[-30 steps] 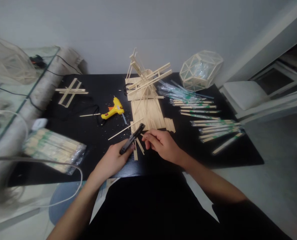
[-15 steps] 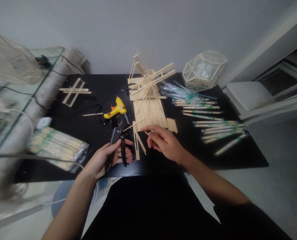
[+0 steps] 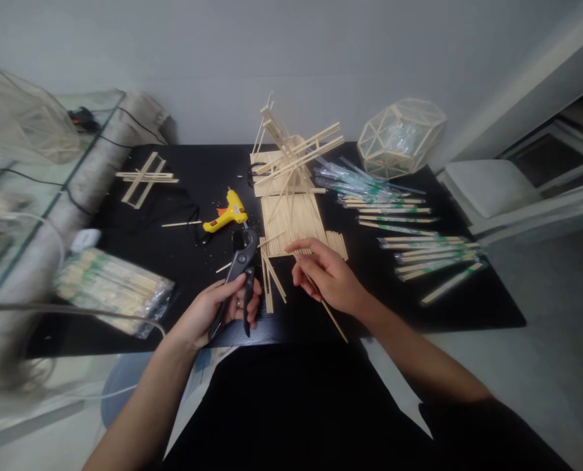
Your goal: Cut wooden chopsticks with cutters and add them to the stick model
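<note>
In my left hand (image 3: 229, 304) is a black pipe cutter (image 3: 242, 258), its hooked jaw pointing away from me and its handles spread. Pinched between the fingers of my right hand (image 3: 328, 275) is a thin wooden stick (image 3: 334, 320), slanting down toward the table's front edge. Between the hands lie several loose sticks (image 3: 275, 280). A flat panel of sticks (image 3: 291, 219) reaches up to a windmill-like stick model (image 3: 296, 154) at the back. A short stick piece (image 3: 223, 267) lies left of the cutter.
Beyond the cutter lies a yellow glue gun (image 3: 227, 212). Crossed stick frames (image 3: 146, 178) rest at the back left, a packet of chopsticks (image 3: 114, 288) at the front left. Wrapped chopsticks (image 3: 428, 245) spread over the right side, near a faceted lantern-like frame (image 3: 402, 137).
The stick in my right hand now slants back toward me, and its length shows below the hand. The cutter has moved slightly right and turned more upright.
</note>
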### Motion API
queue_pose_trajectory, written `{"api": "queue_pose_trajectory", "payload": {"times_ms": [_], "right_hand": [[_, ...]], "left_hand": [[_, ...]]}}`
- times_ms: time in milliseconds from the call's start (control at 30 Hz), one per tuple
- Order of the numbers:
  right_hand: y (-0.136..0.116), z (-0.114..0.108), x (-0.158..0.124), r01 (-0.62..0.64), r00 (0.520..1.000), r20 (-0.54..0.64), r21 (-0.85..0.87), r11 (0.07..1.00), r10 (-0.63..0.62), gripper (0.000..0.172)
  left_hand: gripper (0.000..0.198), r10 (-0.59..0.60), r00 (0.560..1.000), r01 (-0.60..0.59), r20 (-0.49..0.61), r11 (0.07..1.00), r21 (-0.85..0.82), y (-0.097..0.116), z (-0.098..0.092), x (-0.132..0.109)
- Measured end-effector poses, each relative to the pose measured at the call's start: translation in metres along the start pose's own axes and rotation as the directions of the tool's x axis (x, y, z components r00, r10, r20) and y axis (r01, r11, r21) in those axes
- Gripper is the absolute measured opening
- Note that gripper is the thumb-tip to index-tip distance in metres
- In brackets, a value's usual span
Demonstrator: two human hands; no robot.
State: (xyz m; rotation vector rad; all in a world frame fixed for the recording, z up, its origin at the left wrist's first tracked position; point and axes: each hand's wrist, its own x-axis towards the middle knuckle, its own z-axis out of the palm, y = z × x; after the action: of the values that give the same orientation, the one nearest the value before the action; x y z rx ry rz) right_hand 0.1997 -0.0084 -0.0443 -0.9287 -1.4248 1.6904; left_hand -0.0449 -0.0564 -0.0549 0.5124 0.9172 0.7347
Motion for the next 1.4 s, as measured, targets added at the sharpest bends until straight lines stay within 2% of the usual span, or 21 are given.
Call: {"api": "queue_pose_trajectory", "payload": {"times_ms": [133, 267, 533, 633, 700, 767, 833, 900, 967, 1067, 1233, 1300, 1400], "right_hand": [[0.001, 0.0, 0.0, -0.014, 1.0, -0.004, -0.003, 1.0, 0.014, 0.023], [0.001, -0.001, -0.001, -0.013, 1.0, -0.002, 0.001, 1.0, 0.013, 0.022], [-0.001, -0.001, -0.001, -0.027, 0.999, -0.02, -0.004, 1.0, 0.027, 0.023], [-0.001, -0.001, 0.0, -0.019, 1.0, -0.019, 0.006, 1.0, 0.019, 0.023], [-0.001, -0.002, 0.0, -0.006, 1.0, -0.028, 0.027, 1.0, 0.006, 0.023], [-0.001, -0.003, 0.001, 0.007, 0.998, -0.057, 0.044, 0.999, -0.004, 0.024], [-0.001, -0.003, 0.001, 0.015, 0.996, -0.088, 0.044, 0.999, -0.011, 0.025], [-0.002, -0.004, 0.001, 0.022, 0.994, -0.105, 0.046, 0.999, -0.017, 0.028], [-0.002, -0.004, 0.001, 0.026, 0.993, -0.113, 0.061, 0.998, -0.019, 0.032], [-0.003, -0.005, 0.002, 0.041, 0.99, -0.14, 0.086, 0.995, -0.029, 0.036], [-0.005, -0.005, 0.001, 0.057, 0.973, -0.23, 0.106, 0.993, -0.031, 0.04], [-0.007, -0.005, 0.0, 0.069, 0.962, -0.271, 0.1, 0.993, -0.04, 0.039], [-0.008, -0.006, 0.0, 0.086, 0.946, -0.321, 0.094, 0.992, -0.052, 0.035]], "left_hand": [[0.044, 0.055, 0.994, -0.041, -0.091, 0.988, 0.151, -0.003, 0.001, 0.003], [0.05, 0.17, 0.965, -0.112, -0.197, 0.955, 0.276, 0.0, 0.003, 0.004], [0.048, 0.154, 0.964, -0.119, -0.217, 0.979, 0.167, 0.004, 0.002, 0.005], [0.049, 0.207, 0.954, -0.171, -0.215, 0.97, 0.173, 0.004, 0.003, 0.004], [0.044, 0.349, 0.906, -0.279, -0.24, 0.919, 0.28, 0.003, 0.004, 0.004], [0.035, 0.538, 0.805, -0.384, -0.25, 0.794, 0.472, 0.003, 0.005, 0.003], [0.028, 0.689, 0.69, -0.436, -0.224, 0.642, 0.63, 0.003, 0.006, 0.003], [0.026, 0.772, 0.602, -0.45, -0.202, 0.538, 0.713, 0.004, 0.007, 0.002], [0.024, 0.82, 0.54, -0.454, -0.189, 0.473, 0.755, 0.005, 0.007, 0.002], [0.022, 0.853, 0.494, -0.451, -0.17, 0.419, 0.788, 0.006, 0.007, 0.004], [0.022, 0.877, 0.448, -0.509, -0.173, 0.41, 0.757, 0.007, 0.006, 0.008], [0.023, 0.872, 0.45, -0.517, -0.192, 0.43, 0.74, 0.007, 0.006, 0.009], [0.023, 0.839, 0.479, -0.481, -0.259, 0.497, 0.722, 0.008, 0.004, 0.009]]}}
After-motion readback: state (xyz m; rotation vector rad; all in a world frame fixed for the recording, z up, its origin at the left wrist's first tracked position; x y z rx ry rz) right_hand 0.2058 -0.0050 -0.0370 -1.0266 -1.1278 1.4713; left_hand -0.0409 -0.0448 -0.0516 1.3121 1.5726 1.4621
